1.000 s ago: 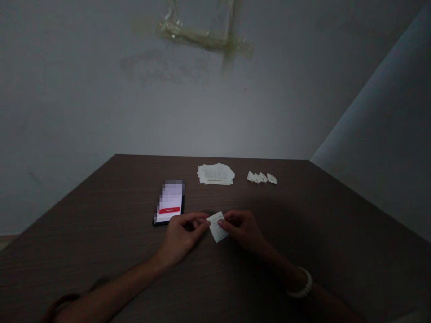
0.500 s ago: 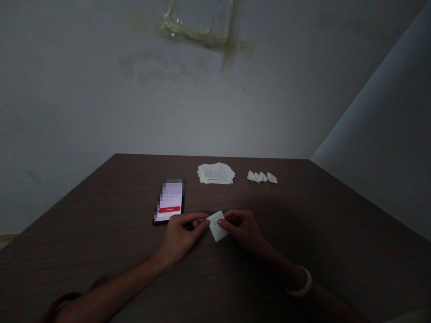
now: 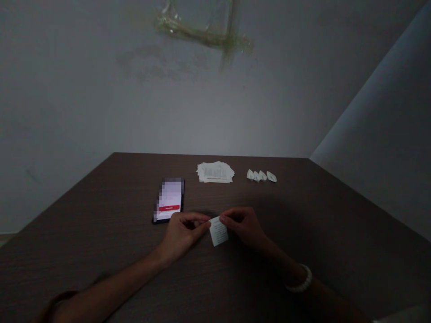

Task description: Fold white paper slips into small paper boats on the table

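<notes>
barely moving: paper slip point(image 3: 218, 231) pinched between left hand point(image 3: 182, 232), right hand point(image 3: 241, 225)

One left hand point(image 3: 184, 233), one right hand point(image 3: 243, 225), one paper slip point(image 3: 218, 231), one phone point(image 3: 169, 200), one paper stack point(image 3: 215, 172), four folded papers point(image 3: 261, 176).

Room to pass lies on the wooden table point(image 3: 319, 233) right of the right hand point(image 3: 242, 226) — out to the far edge. The left hand point(image 3: 183, 233) has a smartphone point(image 3: 169, 200) just beside it, and a paper slip point(image 3: 218, 231) sits between the hands; farther off, a paper stack point(image 3: 215, 172) and folded paper boats point(image 3: 261, 176) block the way — the wall point(image 3: 208, 125) stands beyond.
</notes>
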Demonstrator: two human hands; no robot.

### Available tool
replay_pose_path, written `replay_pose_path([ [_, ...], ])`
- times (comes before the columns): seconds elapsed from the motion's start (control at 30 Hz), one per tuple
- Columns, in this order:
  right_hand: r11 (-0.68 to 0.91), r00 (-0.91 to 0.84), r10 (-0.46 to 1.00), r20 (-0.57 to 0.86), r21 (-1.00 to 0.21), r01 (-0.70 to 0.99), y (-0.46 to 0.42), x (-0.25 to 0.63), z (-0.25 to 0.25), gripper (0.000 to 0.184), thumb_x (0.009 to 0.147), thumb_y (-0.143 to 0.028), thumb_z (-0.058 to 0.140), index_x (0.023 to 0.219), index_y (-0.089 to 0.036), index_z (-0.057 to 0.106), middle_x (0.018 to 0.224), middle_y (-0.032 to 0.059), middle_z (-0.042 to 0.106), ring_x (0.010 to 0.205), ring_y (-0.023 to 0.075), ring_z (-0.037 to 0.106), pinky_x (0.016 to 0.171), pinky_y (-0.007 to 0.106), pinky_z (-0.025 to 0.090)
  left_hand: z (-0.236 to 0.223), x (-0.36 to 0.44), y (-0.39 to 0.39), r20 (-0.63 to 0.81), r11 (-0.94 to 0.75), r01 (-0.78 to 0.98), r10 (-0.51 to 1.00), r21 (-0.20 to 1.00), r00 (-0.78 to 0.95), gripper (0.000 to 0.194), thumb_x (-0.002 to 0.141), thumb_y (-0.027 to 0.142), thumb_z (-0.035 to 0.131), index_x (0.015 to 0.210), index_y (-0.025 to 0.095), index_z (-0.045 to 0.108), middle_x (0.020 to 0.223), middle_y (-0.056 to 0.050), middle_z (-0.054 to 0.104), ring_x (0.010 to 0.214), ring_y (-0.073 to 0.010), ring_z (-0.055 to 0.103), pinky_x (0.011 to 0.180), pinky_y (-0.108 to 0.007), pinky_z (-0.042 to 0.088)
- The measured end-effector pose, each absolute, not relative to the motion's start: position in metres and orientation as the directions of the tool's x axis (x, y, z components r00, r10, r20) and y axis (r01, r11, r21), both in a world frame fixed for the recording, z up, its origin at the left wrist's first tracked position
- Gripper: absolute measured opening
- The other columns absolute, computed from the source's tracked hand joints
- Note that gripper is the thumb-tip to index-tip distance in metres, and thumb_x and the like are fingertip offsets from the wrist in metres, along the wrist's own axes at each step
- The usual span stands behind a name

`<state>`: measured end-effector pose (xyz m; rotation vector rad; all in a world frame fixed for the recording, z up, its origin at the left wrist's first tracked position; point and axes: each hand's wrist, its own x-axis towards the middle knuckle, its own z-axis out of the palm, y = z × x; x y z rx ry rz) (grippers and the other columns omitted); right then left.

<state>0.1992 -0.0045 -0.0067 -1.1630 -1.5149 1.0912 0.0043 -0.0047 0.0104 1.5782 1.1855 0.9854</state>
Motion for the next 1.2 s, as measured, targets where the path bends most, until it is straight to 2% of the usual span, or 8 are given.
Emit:
replay_pose_path([
  [0.3, 0.127, -0.120, 0.987, 0.107, -0.976, 0.176, -0.0055, 0.1984, -0.0068, 0.018, 0.071, -0.030, 0.072, 0.066, -0.014, 0.071, 0.061, 0.0029, 0.069, 0.052, 0.0121, 0.058, 0.051, 0.022, 0.043, 0.0148, 0.0037, -0.0035, 0.046, -0.106, 0.202, 0.958, 0.974, 0.284, 0.018, 0.069, 0.033, 0.070, 0.072, 0.016, 0.076, 0.073, -0.007, 0.075, 0.066, -0.0191, 0.066, 0.060, -0.026, 0.051],
  [0.47, 0.143, -0.200, 0.973, 0.117, -0.982, 0.121, -0.0042, 0.2005, -0.0046, 0.019, 0.075, -0.032, 0.069, 0.075, -0.014, 0.073, 0.068, 0.0037, 0.072, 0.059, 0.0135, 0.063, 0.057, 0.023, 0.047, 0.0150, 0.0025, -0.0031, 0.042, -0.101, 0.202, 0.960, 0.974, 0.276, 0.015, 0.070, 0.030, 0.070, 0.072, 0.017, 0.076, 0.075, -0.007, 0.075, 0.067, -0.0199, 0.067, 0.062, -0.028, 0.053],
  [0.6, 0.154, -0.232, 0.966, 0.111, -0.972, 0.175, -0.0042, 0.2039, -0.0023, 0.019, 0.076, -0.032, 0.069, 0.080, -0.014, 0.074, 0.072, 0.0045, 0.073, 0.062, 0.0148, 0.065, 0.058, 0.024, 0.049, 0.0127, 0.0013, -0.0024, 0.046, -0.101, 0.192, 0.961, 0.976, 0.272, 0.014, 0.070, 0.029, 0.070, 0.072, 0.017, 0.076, 0.073, -0.007, 0.074, 0.065, -0.0193, 0.067, 0.059, -0.028, 0.053],
  [0.83, 0.178, -0.164, 0.978, 0.129, -0.927, 0.331, -0.0030, 0.2023, -0.0038, 0.014, 0.074, -0.027, 0.069, 0.071, -0.014, 0.072, 0.061, 0.0025, 0.068, 0.054, 0.0123, 0.059, 0.051, 0.022, 0.043, 0.0115, 0.0025, -0.0016, 0.039, -0.093, 0.190, 0.961, 0.977, 0.273, 0.014, 0.068, 0.029, 0.070, 0.070, 0.016, 0.076, 0.071, -0.007, 0.074, 0.064, -0.0183, 0.065, 0.060, -0.026, 0.050],
  [1.03, 0.157, -0.261, 0.961, 0.096, -0.962, 0.225, -0.0012, 0.2052, -0.0022, 0.018, 0.076, -0.030, 0.068, 0.080, -0.014, 0.073, 0.072, 0.0037, 0.072, 0.062, 0.0137, 0.063, 0.058, 0.023, 0.047, 0.0116, 0.0018, -0.0019, 0.046, -0.089, 0.175, 0.971, 0.980, 0.236, 0.013, 0.069, 0.029, 0.070, 0.069, 0.016, 0.075, 0.063, -0.005, 0.071, 0.056, -0.0159, 0.061, 0.051, -0.023, 0.046],
  [1.13, 0.144, -0.303, 0.950, 0.078, -0.969, 0.201, -0.0022, 0.2070, -0.0023, 0.020, 0.076, -0.033, 0.069, 0.079, -0.014, 0.074, 0.071, 0.0040, 0.072, 0.060, 0.0137, 0.063, 0.057, 0.023, 0.047, 0.0124, 0.0016, -0.0024, 0.063, -0.103, 0.179, 0.974, 0.978, 0.218, 0.015, 0.069, 0.030, 0.071, 0.070, 0.016, 0.075, 0.064, -0.005, 0.071, 0.056, -0.0156, 0.060, 0.051, -0.023, 0.045],
  [1.2, 0.142, -0.269, 0.960, 0.079, -0.964, 0.226, -0.0028, 0.2069, -0.0037, 0.020, 0.074, -0.033, 0.070, 0.076, -0.013, 0.074, 0.068, 0.0040, 0.072, 0.058, 0.0132, 0.061, 0.054, 0.022, 0.045, 0.0132, 0.0021, -0.0026, 0.054, -0.090, 0.165, 0.976, 0.982, 0.212, 0.016, 0.069, 0.031, 0.071, 0.072, 0.015, 0.074, 0.064, -0.004, 0.070, 0.055, -0.0145, 0.059, 0.050, -0.022, 0.043],
])
